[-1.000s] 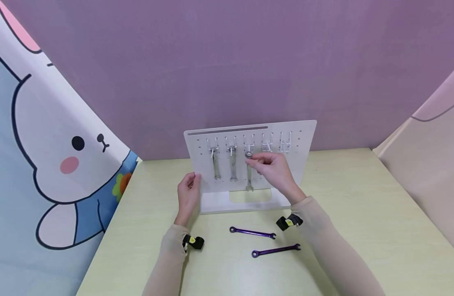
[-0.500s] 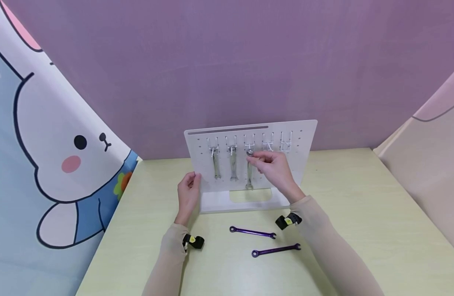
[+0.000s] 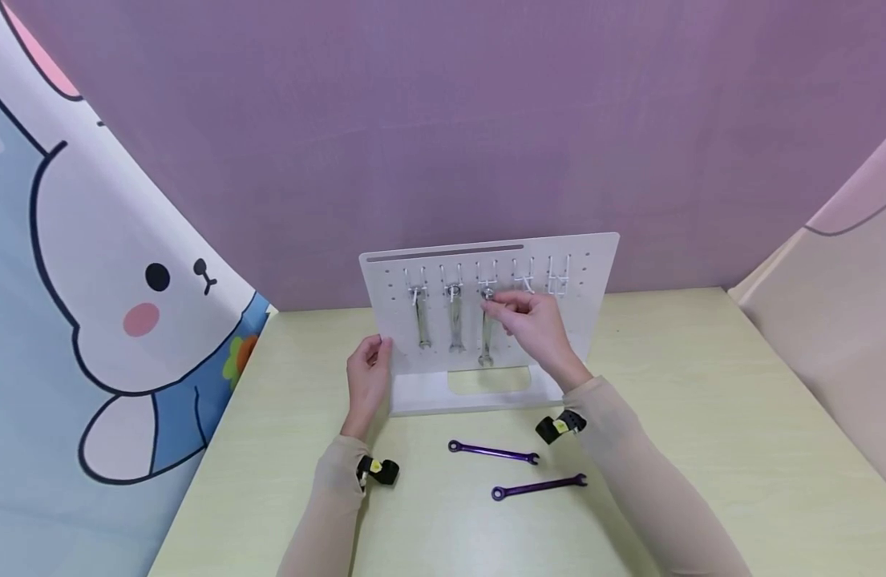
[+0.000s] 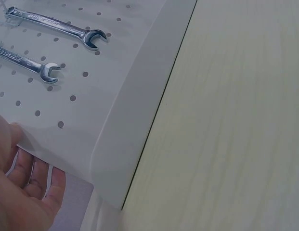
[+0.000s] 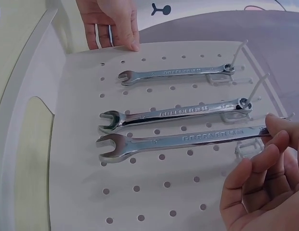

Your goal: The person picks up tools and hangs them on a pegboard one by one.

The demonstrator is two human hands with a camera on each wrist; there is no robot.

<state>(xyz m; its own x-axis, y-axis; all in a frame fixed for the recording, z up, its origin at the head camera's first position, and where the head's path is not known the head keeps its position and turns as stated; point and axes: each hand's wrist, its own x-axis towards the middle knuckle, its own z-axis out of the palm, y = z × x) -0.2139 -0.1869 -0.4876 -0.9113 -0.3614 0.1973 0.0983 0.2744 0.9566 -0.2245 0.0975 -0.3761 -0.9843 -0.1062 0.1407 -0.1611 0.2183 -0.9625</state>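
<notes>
Two wrenches [image 5: 173, 73] were hung on board [image 3: 471, 330]. Third wrench [image 5: 197, 138] pinched by right hand [image 3: 536, 327], seating unclear; board edge pinched by left hand [image 3: 366, 381]. Purple wrenches [image 3: 492, 453] left unhung.

Beige sleeves [image 3: 652, 473] — slightly creased near the cuffs [image 3: 590, 393] — leave the left hand [image 3: 367, 377] and right hand [image 3: 535, 327] bare. Each wrist [image 3: 357, 426] wears a black strap [image 3: 576, 421] with a chunky black block [image 3: 388, 473] (a yellow patch [image 3: 375, 466] brightens both).

Head view faces forward-down; closer wrist views share the pegboard [image 3: 470, 330].
</notes>
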